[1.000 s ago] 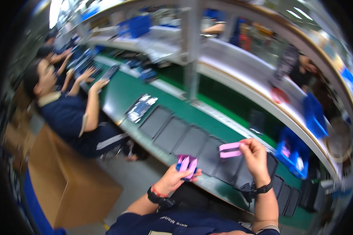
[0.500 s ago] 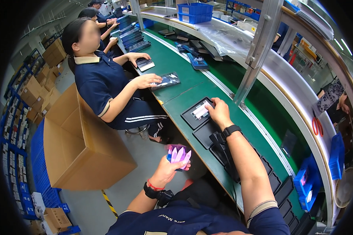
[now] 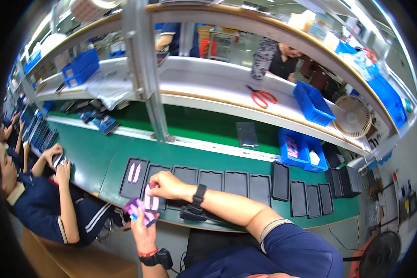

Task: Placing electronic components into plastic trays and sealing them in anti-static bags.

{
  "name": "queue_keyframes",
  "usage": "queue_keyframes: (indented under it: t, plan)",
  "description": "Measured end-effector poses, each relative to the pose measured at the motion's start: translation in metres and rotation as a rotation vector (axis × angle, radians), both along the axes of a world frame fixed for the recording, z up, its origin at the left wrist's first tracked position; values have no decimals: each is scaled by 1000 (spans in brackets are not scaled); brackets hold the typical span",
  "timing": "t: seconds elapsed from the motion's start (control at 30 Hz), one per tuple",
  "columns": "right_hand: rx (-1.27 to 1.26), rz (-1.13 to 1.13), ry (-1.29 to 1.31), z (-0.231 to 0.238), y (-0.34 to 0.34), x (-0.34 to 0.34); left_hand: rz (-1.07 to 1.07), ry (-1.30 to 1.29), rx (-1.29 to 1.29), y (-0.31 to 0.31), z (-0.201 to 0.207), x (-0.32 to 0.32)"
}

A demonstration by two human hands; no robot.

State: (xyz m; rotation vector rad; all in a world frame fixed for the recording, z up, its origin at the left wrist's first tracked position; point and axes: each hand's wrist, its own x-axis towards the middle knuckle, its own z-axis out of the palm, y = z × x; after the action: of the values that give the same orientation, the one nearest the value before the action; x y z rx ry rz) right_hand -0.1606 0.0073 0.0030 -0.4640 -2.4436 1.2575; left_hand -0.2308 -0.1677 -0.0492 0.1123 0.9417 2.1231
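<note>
My left hand (image 3: 144, 231) is closed around a bundle of pink and purple strips (image 3: 139, 209), held just off the front edge of the bench. The strips look flat with pointed ends. My right hand (image 3: 167, 186) has its fingers pinched on pale pink strips (image 3: 151, 203), over the near end of the second black tray (image 3: 158, 169). It cannot be told whether these strips touch the tray. To the left, a first black tray (image 3: 125, 189) holds two pale pink pointed strips (image 3: 134, 173) lying side by side.
More shallow black trays (image 3: 236, 181) run along the green bench (image 3: 107, 155) to the right. Blue bins (image 3: 292, 160) stand behind them. Above, a shelf carries red-handled scissors (image 3: 263, 97) and a fan (image 3: 352, 116). A co-worker (image 3: 44, 204) sits at the left.
The view has swung right, showing the row of trays. My right hand has gone from the first tray to the second. My left hand, still holding the bundle, is now close beside it.
</note>
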Motion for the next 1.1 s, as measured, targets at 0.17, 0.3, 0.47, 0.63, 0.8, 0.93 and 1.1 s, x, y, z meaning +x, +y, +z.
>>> queue_keyframes:
  t: [0.17,0.3,0.47,0.63,0.8,0.93,1.1]
  plan:
    - [170,-335,-292,-12,20,2,109,120,-200,-18,-7,-11]
    - [354,-379,-82,13,-2,16,125,257,-252,-25,3,2]
    - [37,8,-73,18,-14,49,-125,228,-2,18,23,36]
    - [-240,-137,18,-1,-4,67,-165,35,-41,13,21,36]
    - [101,-394,-80,-13,39,87,-191,241,-144,3,0,33]
    - [492,-445,-95,9,15,96,-249,276,-223,9,13,46]
    - [-40,-215,-111,23,-25,107,-385,260,-81,28,8,75]
